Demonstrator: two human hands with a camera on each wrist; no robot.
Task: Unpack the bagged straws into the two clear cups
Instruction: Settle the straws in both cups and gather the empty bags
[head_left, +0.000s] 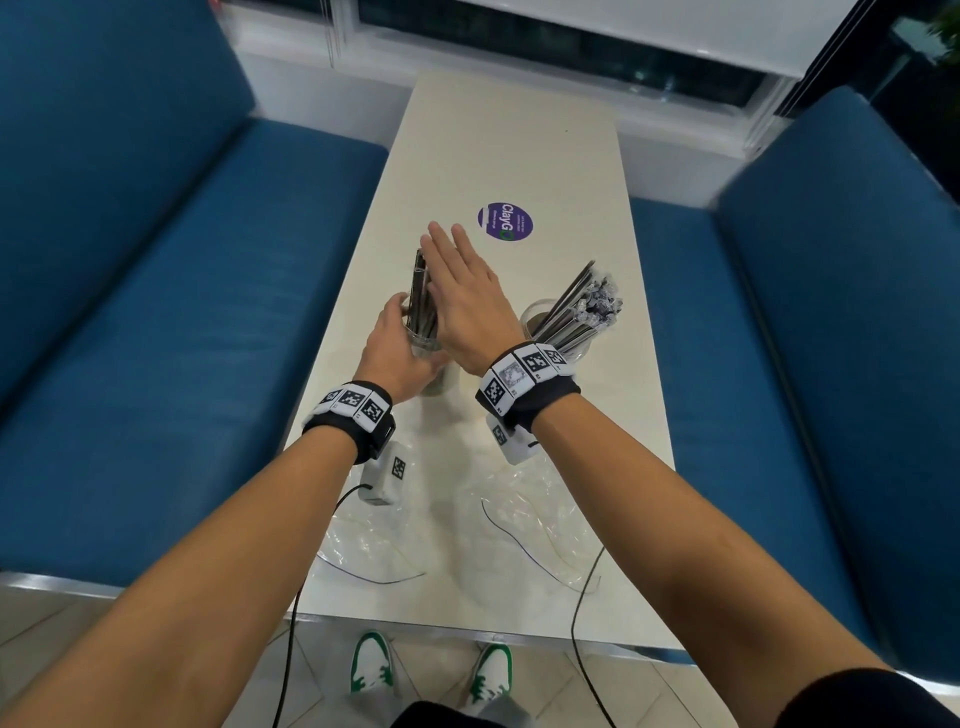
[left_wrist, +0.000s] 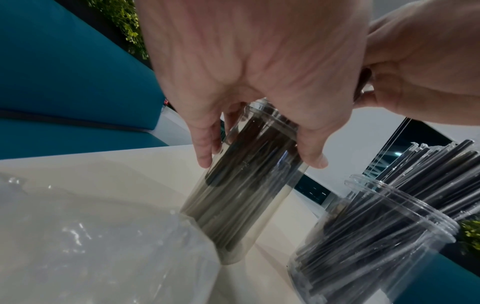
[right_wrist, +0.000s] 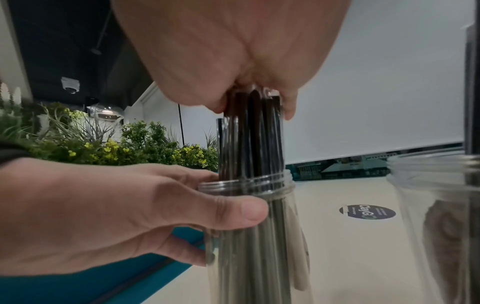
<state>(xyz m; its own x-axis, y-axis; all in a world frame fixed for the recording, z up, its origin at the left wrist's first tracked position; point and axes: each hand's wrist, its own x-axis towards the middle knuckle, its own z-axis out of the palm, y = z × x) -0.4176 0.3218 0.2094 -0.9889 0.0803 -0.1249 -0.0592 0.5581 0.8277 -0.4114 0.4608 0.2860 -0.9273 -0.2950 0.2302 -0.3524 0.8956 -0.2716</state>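
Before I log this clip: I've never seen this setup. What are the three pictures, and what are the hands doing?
No machine here: a person wears three cameras. The head view looks down on a table between blue benches; the other two sit on the wrists.

The left hand grips a clear cup just below its rim. The right hand lies flat, fingers straight, on the tops of the straws standing in that cup.

A second cup, on the person's right, also holds straws. The empty plastic bag lies crumpled near the table's front edge, and farther back is a purple sticker.
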